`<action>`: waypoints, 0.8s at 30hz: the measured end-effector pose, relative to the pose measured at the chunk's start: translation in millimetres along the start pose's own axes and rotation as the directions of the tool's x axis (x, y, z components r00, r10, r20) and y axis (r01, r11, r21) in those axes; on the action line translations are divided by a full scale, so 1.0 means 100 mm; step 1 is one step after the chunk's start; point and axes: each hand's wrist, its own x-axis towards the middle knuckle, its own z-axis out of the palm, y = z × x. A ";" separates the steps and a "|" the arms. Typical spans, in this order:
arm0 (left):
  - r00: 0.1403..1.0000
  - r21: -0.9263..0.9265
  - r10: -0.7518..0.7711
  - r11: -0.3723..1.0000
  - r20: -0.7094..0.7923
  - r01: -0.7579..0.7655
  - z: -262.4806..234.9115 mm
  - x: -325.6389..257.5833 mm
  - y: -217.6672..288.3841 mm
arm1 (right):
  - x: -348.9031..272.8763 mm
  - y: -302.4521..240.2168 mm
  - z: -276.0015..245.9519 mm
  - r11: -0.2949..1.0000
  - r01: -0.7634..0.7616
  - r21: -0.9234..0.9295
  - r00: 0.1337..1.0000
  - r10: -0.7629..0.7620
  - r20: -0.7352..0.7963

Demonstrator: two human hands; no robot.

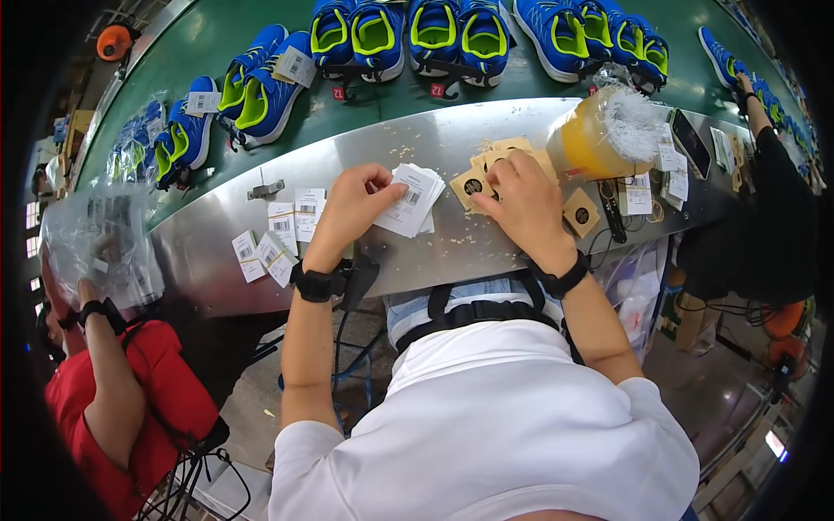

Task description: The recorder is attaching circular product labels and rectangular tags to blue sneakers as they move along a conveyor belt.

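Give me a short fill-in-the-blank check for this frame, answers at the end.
1. The left hand touches cards whose main colour is ____.
2. The right hand is on cards whose main colour is ____.
3. The yellow tub stands nearer the ____ hand.
4. The shoes have ____ outer uppers.

Missing words: white; brown; right; blue

The right hand (528, 204) covers some brown cards (469, 189); the top edge crops several blue shoes (434, 55); print on the white tags (412, 205) is too small to read; contents of the clear bag (100, 239) seem blurred.
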 end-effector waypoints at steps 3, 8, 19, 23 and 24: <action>0.999 -0.109 -0.012 0.994 0.034 0.016 -0.03 -0.03 0.01 | -0.01 0.10 -0.01 0.957 -0.158 0.245 0.987 0.145 0.071; 0.999 -0.272 -0.021 0.962 0.026 0.027 -0.03 -0.06 0.06 | -0.03 0.23 -0.26 0.761 -0.397 0.513 0.918 0.318 0.238; 0.955 -0.525 0.297 0.816 0.021 -0.243 0.76 -0.03 0.69 | -0.24 0.19 -0.56 0.382 -0.407 0.830 0.903 0.308 0.301; 0.991 -0.610 0.134 0.787 0.019 -0.095 0.95 -0.05 0.80 | -0.32 0.25 -0.60 0.447 -0.272 0.852 0.949 0.271 0.161; 0.995 -0.673 0.095 0.735 -0.018 -0.082 1.00 -0.06 0.86 | -0.32 0.25 -0.64 0.512 -0.247 0.823 0.959 0.252 0.132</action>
